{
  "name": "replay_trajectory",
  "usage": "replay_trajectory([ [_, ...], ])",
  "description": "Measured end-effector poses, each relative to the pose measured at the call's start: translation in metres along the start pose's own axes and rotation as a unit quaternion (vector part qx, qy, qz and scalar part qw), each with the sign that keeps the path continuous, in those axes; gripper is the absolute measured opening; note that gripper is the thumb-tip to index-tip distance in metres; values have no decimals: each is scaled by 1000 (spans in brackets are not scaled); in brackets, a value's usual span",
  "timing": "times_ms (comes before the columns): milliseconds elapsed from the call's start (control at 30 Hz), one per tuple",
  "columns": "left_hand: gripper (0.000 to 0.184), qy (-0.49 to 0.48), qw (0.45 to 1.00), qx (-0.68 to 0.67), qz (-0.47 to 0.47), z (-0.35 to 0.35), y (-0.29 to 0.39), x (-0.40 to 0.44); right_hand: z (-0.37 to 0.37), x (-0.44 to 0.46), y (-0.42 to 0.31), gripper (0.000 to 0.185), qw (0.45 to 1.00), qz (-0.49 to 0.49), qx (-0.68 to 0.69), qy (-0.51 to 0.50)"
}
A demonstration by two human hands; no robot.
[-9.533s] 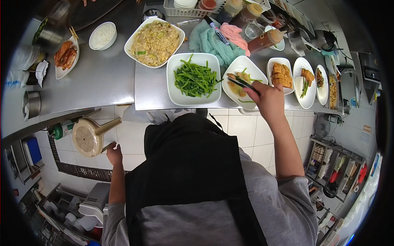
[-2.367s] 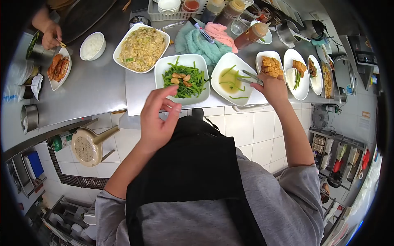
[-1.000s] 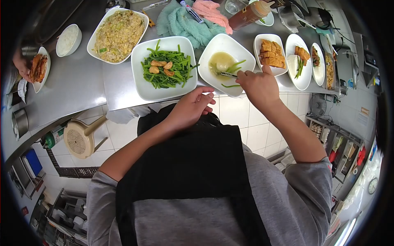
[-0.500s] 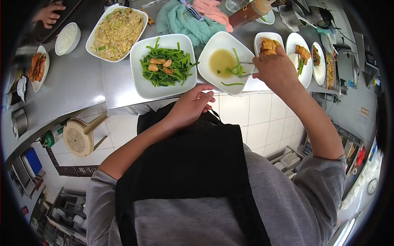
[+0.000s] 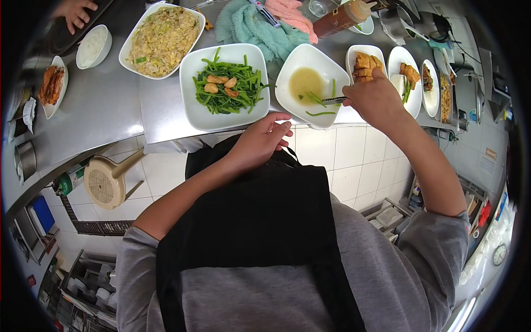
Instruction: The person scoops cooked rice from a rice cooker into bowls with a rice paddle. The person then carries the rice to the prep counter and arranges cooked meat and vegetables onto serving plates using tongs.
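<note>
My right hand point(image 5: 371, 98) is closed on metal tongs point(image 5: 334, 100), whose tips rest among green stems at the right side of a white bowl point(image 5: 285, 83). Pale yellowish liquid point(image 5: 305, 84) lies in that bowl. To its left stands a square white bowl point(image 5: 188, 110) of green vegetables point(image 5: 227, 91) topped with several browned pieces point(image 5: 214, 83). My left hand point(image 5: 263, 141) hovers by the table's front edge, just below the two bowls, fingers loosely apart and holding nothing.
Fried rice point(image 5: 163, 40), white rice point(image 5: 93, 47) and a reddish dish point(image 5: 51, 86) stand left. Behind are a teal towel point(image 5: 249, 27) and a sauce bottle point(image 5: 344, 19). Further plates point(image 5: 395, 58) stand right. Another person's hand point(image 5: 77, 15) is over a dark tray. A stool point(image 5: 105, 182) stands below.
Several browned pieces now top the greens. The tongs have closed on or near the stems, drawing them to the bowl's lower right. My left hand came up from the stool to the table edge.
</note>
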State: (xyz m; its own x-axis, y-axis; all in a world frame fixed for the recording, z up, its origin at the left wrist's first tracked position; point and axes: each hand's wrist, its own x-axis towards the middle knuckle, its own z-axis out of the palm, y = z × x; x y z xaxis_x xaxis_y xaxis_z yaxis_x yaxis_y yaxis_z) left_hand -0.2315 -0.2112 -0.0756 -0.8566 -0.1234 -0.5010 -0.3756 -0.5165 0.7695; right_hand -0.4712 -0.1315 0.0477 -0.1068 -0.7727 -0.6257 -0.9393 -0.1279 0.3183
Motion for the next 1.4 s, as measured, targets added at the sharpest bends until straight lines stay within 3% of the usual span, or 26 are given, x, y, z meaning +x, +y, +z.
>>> replay_trajectory([
  [167, 39, -17, 1000, -16, 1, 3, -1, 8, 11, -1, -13, 25, 997, 69, 33, -9],
  [233, 40, -13, 998, -53, -21, 6, 1, 14, 22, 3, -22, 27, 998, 47, 20, 22],
  [400, 41, 6, 992, -120, -46, 15, 2, 26, 13, 0, -22, 27, 999, 41, 5, -29],
  [500, 40, 16, 989, -142, -44, 17, -3, 29, 2, -10, -10, 24, 995, 10, 95, 29],
  [567, 40, 15, 988, -152, -31, 17, 1, 35, -6, -10, -7, 23, 994, 15, 92, -52],
  [700, 40, 49, 978, -199, -41, 25, 4, 36, 0, 1, -13, 28, 992, 18, 89, -84],
  [767, 38, 65, 974, -215, -24, 28, 5, 36, 17, 3, -9, 28, 996, 11, 77, -43],
  [833, 37, 66, 975, -211, -22, 28, 6, 37, 18, 1, -7, 27, 988, 63, 138, -30],
  [1067, 35, 70, 978, -194, -23, 29, 6, 40, 17, -2, -8, 31, 996, 57, 74, 6],
  [1400, 37, 76, 976, -202, -12, 31, 4, 40, 26, 2, -12, 31, 987, 27, 155, -33],
])
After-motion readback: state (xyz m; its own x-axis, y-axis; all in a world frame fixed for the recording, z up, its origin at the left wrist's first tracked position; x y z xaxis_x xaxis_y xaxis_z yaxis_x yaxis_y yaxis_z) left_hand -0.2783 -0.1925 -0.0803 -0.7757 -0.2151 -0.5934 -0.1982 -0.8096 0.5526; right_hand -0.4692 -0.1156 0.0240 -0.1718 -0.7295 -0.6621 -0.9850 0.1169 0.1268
